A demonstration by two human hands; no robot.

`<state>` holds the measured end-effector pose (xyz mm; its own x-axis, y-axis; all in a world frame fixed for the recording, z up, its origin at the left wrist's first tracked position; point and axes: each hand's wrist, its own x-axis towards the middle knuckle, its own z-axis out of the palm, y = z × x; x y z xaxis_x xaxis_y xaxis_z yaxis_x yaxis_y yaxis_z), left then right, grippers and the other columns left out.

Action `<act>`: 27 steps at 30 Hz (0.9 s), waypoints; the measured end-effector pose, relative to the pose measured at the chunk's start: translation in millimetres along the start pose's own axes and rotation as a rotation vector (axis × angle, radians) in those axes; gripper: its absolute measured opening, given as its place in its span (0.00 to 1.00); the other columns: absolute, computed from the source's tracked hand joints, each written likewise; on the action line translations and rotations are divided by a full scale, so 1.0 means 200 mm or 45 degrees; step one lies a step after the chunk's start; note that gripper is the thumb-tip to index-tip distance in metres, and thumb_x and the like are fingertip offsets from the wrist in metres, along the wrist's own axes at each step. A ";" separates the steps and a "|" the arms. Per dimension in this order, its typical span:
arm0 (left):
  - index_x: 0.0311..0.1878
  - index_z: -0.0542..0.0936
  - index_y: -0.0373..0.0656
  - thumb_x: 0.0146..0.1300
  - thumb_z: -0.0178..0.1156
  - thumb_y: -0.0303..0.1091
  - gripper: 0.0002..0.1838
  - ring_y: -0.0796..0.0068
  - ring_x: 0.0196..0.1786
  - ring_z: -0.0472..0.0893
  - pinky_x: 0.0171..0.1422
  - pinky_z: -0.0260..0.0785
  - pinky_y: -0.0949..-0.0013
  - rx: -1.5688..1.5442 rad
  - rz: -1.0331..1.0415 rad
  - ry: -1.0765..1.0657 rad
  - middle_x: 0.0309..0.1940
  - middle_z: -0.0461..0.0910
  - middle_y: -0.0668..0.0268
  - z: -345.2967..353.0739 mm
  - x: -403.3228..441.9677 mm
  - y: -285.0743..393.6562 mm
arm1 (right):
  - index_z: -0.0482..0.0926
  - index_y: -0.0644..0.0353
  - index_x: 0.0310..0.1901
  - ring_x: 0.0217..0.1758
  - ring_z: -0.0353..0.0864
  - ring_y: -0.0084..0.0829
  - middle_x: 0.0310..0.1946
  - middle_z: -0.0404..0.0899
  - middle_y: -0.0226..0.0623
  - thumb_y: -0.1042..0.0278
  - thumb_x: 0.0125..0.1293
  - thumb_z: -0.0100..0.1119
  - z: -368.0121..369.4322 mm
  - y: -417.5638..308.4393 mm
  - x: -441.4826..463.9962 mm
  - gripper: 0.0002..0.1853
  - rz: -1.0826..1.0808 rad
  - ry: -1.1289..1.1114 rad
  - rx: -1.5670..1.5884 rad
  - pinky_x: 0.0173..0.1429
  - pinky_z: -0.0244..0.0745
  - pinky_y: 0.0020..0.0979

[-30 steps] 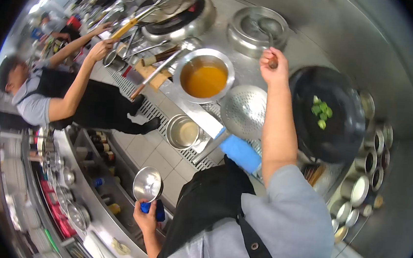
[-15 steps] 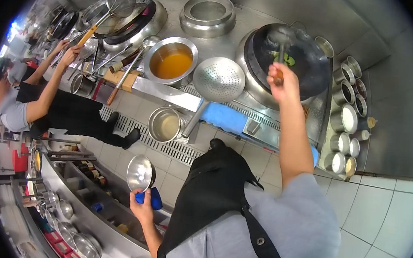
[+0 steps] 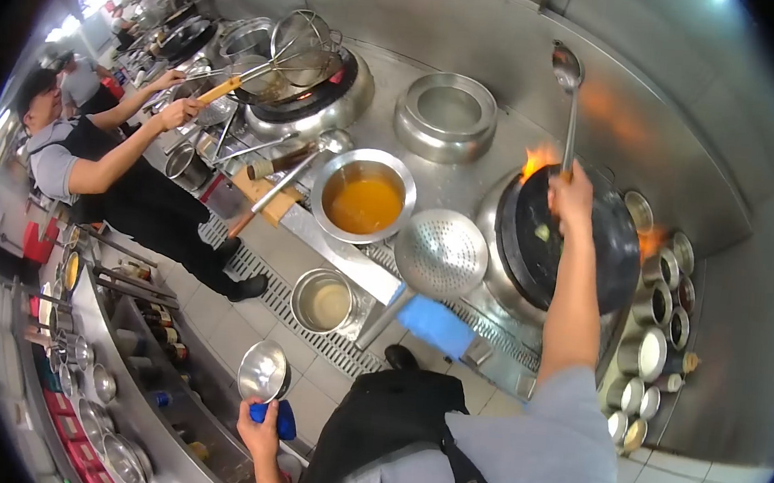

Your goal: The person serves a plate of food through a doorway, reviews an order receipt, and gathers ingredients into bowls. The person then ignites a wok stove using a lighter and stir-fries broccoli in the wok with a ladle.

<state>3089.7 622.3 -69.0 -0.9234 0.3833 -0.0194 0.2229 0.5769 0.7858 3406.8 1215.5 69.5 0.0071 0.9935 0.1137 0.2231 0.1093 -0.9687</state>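
Note:
My right hand point(image 3: 572, 201) is wrapped round the wooden handle of a ladle point(image 3: 568, 69), its bowl raised toward the steel back wall. Beneath that hand a black wok point(image 3: 611, 261) sits on the burner, with a few pale green pieces point(image 3: 544, 231) inside. Orange flames point(image 3: 539, 161) rise at the wok's far left edge. Low on the left, my left hand point(image 3: 258, 433) grips a shiny metal bowl point(image 3: 261, 371) together with a blue cloth point(image 3: 285, 420). The bowl is tilted, and I cannot make out anything in it.
A perforated strainer point(image 3: 441, 254) rests beside a pot of orange-brown liquid point(image 3: 364, 205). Seasoning containers point(image 3: 651, 354) line the right side. Left, a co-worker point(image 3: 91, 156) holds a wire skimmer point(image 3: 310, 46) over another wok burner. A metal pot point(image 3: 324, 302) stands below the counter edge.
My right hand has lifted the ladle out of the wok and upward. Flames have appeared at the wok. The view has shifted, while my left hand still holds the bowl.

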 end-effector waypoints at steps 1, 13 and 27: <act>0.40 0.79 0.40 0.59 0.76 0.35 0.15 0.76 0.33 0.73 0.42 0.71 0.67 0.017 -0.013 0.033 0.28 0.78 0.67 0.01 -0.01 0.04 | 0.77 0.59 0.49 0.17 0.72 0.22 0.21 0.72 0.30 0.78 0.63 0.57 0.07 -0.02 0.21 0.12 -0.059 -0.060 0.028 0.19 0.65 0.28; 0.40 0.79 0.39 0.60 0.74 0.35 0.14 0.74 0.36 0.74 0.45 0.71 0.66 0.036 -0.261 0.315 0.30 0.79 0.66 0.11 -0.19 0.10 | 0.71 0.60 0.65 0.17 0.71 0.21 0.22 0.71 0.29 0.76 0.62 0.58 0.76 -0.22 0.88 0.27 -0.052 -0.234 0.123 0.17 0.64 0.27; 0.39 0.80 0.39 0.60 0.75 0.34 0.14 0.79 0.34 0.74 0.42 0.70 0.71 -0.085 -0.167 0.116 0.29 0.79 0.69 0.22 0.04 0.31 | 0.56 0.58 0.81 0.14 0.67 0.22 0.20 0.70 0.28 0.78 0.62 0.57 0.54 -0.23 0.76 0.44 -0.069 -0.167 0.004 0.17 0.64 0.29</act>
<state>3109.5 693.7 -47.1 -0.9685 0.2389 -0.0709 0.0800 0.5676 0.8194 3293.0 1364.4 108.2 -0.1324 0.9818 0.1361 0.2170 0.1626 -0.9625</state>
